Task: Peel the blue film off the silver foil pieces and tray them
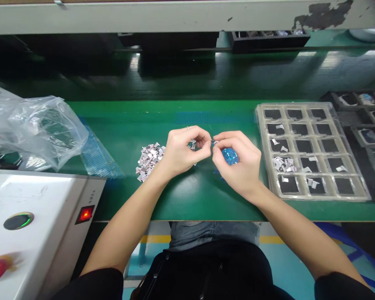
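Starting with the biggest, we have one clear compartment tray (312,195) just right of our right hand (237,164) and one heap of silver tabs (149,158) beside our left hand (183,152). Our two hands meet fingertip to fingertip, pinching one tiny silver piece (213,142) between them, and the right palm also cups one blue wad (230,156).

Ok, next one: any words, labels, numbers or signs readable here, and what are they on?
None can be read.
White box: small print above its red switch, too small and blurred to read.
Clear bag: a red-and-white label at its left edge, unreadable.
Small silver pieces beside the left hand: no text discernible.
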Motion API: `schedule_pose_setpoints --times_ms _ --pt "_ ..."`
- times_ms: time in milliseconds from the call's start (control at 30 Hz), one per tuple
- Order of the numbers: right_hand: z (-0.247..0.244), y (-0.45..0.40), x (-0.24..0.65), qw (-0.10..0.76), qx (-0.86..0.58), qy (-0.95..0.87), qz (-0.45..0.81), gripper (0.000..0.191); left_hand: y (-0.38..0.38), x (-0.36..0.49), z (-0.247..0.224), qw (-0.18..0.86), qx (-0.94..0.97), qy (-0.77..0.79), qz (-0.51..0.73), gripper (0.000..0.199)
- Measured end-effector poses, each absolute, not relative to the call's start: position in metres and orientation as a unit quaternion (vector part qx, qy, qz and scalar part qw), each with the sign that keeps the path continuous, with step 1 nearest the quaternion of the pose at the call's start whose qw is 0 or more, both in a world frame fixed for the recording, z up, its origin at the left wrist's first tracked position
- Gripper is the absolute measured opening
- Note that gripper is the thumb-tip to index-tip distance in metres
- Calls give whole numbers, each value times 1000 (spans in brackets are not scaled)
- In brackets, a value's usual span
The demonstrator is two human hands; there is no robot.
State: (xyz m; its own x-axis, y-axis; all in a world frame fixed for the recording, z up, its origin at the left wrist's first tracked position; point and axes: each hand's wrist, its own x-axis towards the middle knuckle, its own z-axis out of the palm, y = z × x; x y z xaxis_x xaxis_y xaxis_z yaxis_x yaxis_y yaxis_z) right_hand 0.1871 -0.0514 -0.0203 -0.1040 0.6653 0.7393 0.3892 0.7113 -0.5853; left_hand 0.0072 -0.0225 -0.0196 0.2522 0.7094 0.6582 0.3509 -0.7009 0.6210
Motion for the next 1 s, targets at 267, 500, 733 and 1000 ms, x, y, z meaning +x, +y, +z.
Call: schedule_pose_setpoints --times_ms 267,500,733,1000 --pt "-19 -51 187 567 -376 -723 121 14 -22 6 -19 211 744 384 505 7" --pt "-23 -51 186 578 -377 -693 209 12 -23 7 -20 292 706 388 516 8" --pt "-23 -51 186 590 -382 -674 230 13 -25 7 -19 296 717 375 509 9" --pt "-24 -52 186 580 -369 -698 200 14 -26 11 -19 252 732 380 506 6"
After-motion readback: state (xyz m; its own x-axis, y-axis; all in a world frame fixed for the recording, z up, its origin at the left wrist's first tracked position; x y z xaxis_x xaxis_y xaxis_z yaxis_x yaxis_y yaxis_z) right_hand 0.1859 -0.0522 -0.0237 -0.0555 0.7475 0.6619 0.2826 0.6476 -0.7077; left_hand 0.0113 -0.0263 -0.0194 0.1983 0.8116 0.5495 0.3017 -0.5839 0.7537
